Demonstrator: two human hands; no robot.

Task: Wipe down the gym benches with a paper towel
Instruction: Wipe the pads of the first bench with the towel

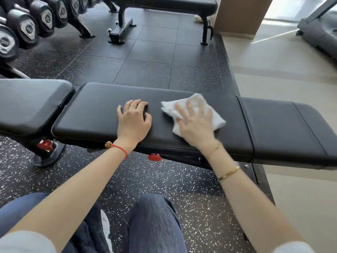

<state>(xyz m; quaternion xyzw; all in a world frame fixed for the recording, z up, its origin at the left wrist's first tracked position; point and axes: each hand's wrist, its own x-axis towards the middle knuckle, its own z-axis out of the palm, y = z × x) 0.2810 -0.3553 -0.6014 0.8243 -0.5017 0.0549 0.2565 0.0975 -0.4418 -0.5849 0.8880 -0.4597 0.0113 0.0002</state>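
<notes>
Dumbbells racked top left, nothing container-like around. Left hand rests on the black bench pad, fingers loosely bent, holding nothing. Just right of it, the right hand presses flat, fingers spread, on the white paper towel mid-bench.

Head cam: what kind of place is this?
Almost certainly a gym's free-weight area: a rack of dumbbells at upper left, padded black benches on speckled rubber floor tiles, and what looks like a treadmill at far right.
</notes>
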